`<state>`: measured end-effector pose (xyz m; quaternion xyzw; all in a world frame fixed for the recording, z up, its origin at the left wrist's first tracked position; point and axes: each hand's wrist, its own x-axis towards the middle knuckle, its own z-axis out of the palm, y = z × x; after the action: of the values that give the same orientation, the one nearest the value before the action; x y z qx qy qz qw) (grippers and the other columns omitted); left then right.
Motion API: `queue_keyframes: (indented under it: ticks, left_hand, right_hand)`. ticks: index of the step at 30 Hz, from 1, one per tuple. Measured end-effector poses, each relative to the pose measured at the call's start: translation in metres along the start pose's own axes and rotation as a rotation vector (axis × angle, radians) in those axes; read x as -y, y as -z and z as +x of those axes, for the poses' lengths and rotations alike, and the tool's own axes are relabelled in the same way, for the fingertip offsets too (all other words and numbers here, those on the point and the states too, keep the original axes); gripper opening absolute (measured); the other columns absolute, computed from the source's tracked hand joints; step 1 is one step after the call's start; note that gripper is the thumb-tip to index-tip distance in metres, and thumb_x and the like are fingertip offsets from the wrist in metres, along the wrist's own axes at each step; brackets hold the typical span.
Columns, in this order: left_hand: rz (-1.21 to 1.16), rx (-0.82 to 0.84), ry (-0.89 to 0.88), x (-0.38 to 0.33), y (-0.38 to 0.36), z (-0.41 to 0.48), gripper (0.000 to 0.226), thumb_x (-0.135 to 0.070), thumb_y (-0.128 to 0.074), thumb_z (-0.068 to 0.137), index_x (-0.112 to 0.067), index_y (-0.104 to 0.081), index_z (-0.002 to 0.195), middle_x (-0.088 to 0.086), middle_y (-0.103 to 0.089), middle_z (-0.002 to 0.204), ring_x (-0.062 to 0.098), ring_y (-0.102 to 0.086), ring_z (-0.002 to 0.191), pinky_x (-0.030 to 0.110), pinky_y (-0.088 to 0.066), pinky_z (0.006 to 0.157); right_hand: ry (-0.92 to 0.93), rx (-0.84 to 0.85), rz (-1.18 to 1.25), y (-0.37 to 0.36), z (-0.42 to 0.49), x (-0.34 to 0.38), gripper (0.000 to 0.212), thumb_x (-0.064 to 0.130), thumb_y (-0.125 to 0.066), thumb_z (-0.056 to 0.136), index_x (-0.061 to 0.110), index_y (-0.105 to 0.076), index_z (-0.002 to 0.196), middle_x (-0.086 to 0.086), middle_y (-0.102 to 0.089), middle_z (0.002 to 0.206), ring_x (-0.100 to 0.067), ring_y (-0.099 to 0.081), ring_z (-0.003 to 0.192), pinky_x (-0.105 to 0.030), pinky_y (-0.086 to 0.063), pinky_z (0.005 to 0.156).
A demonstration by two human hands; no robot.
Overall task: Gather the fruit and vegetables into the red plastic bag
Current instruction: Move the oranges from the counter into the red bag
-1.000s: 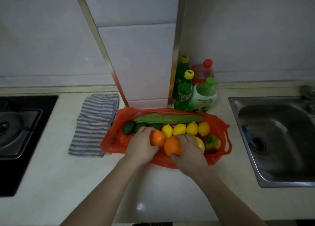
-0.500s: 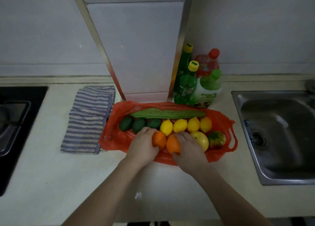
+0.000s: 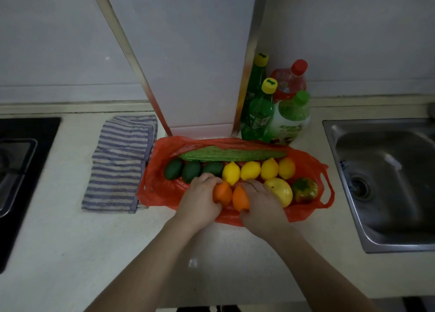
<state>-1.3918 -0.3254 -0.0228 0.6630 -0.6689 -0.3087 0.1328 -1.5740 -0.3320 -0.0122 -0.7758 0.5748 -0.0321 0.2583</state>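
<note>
Head view: the red bag (image 3: 160, 189) lies flat on the counter (image 3: 58, 241), carrying lemons (image 3: 250, 170) and a long gourd (image 3: 230, 154). At its near edge the left hand (image 3: 200, 201) curls round an orange (image 3: 222, 192), and the right hand (image 3: 261, 203) round a second orange (image 3: 240, 197). A striped cloth (image 3: 117, 165) lies beside the bag.

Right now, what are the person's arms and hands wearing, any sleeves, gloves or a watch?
No gloves on the left hand or the right hand. Both arms are uncovered to the picture's lower edge, no sleeve showing. Neither wrist carries a watch or bracelet. Rings: too dim to tell.
</note>
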Motion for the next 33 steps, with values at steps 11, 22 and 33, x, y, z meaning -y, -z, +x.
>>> queue_keyframes:
  ticks: [11,22,33]
  left_hand:
    - [-0.024,0.006,-0.009,0.0,0.003,-0.003,0.057,-0.019,-0.067,0.076,-0.025,-0.051,0.131,-0.007,-0.047,0.129,0.015,-0.046,0.113,0.034,-0.046,0.09]
    - [-0.033,-0.028,-0.01,-0.007,0.017,-0.012,0.062,-0.017,-0.065,0.078,-0.023,-0.047,0.137,-0.004,-0.045,0.138,0.017,-0.049,0.12,0.033,-0.047,0.096]
    - [0.09,-0.108,-0.079,-0.039,0.054,-0.02,0.069,-0.025,-0.061,0.079,-0.017,-0.04,0.144,0.001,-0.041,0.148,0.02,-0.038,0.135,0.031,-0.033,0.111]
  right_hand:
    - [-0.001,0.008,-0.02,0.001,-0.002,0.007,0.065,0.016,-0.062,0.076,0.019,-0.042,0.138,-0.001,-0.04,0.142,-0.018,-0.035,0.129,-0.024,-0.025,0.107]
    - [-0.035,0.012,-0.068,0.019,-0.01,0.015,0.069,0.022,-0.059,0.084,0.018,-0.031,0.146,-0.002,-0.029,0.152,-0.02,-0.024,0.139,-0.029,-0.021,0.113]
    - [0.028,-0.152,-0.127,0.067,-0.024,0.019,0.058,0.029,-0.055,0.086,0.014,-0.039,0.14,-0.004,-0.041,0.142,-0.023,-0.032,0.133,-0.033,-0.028,0.111]
